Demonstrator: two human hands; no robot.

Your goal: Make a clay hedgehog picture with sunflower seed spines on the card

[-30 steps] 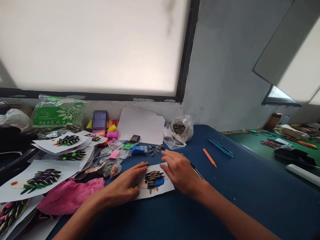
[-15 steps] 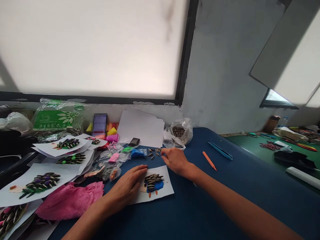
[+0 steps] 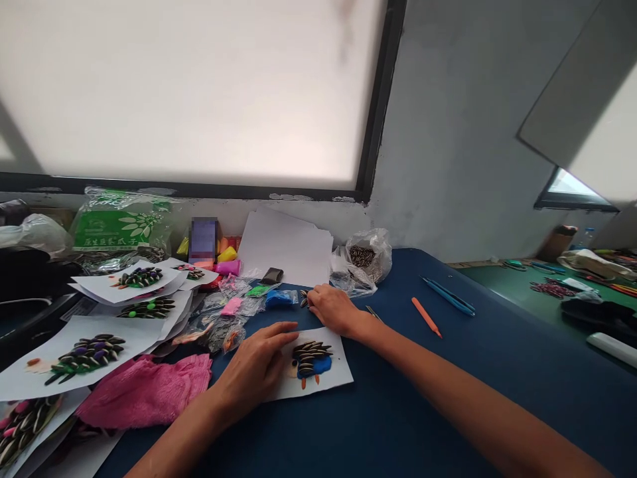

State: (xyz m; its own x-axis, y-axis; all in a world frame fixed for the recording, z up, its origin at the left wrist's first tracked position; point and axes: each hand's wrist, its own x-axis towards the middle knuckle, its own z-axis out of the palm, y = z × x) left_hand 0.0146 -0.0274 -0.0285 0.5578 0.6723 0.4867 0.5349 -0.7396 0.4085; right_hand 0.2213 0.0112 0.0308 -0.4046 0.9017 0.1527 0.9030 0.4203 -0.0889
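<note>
My left hand [image 3: 253,362] lies with outstretched fingers over the left side of a white paper card [image 3: 338,372], touching it. A hedgehog-like picture [image 3: 314,362] on the card is made of blue and skin-coloured clay, overlapping striped sunflower seeds and two small orange feet. Beyond the card's top edge, my right hand [image 3: 332,309] is down on the blue table with its fingers bent together over a small group of loose sunflower seeds [image 3: 303,298]. Most of that group is hidden under the hand. Whatever its fingertips hold cannot be made out.
A plastic bag of seeds [image 3: 361,255] and blank white sheets [image 3: 286,245] stand at the back. Small packets of coloured clay [image 3: 281,298] lie left of the seeds. Finished cards [image 3: 89,358] and a pink cloth [image 3: 149,392] are at left. An orange tool [image 3: 426,317] and blue tweezers [image 3: 448,296] lie right.
My right hand has moved left over the loose seeds, covering most of them. The left hand stays on the card. The whole view has shifted slightly.
</note>
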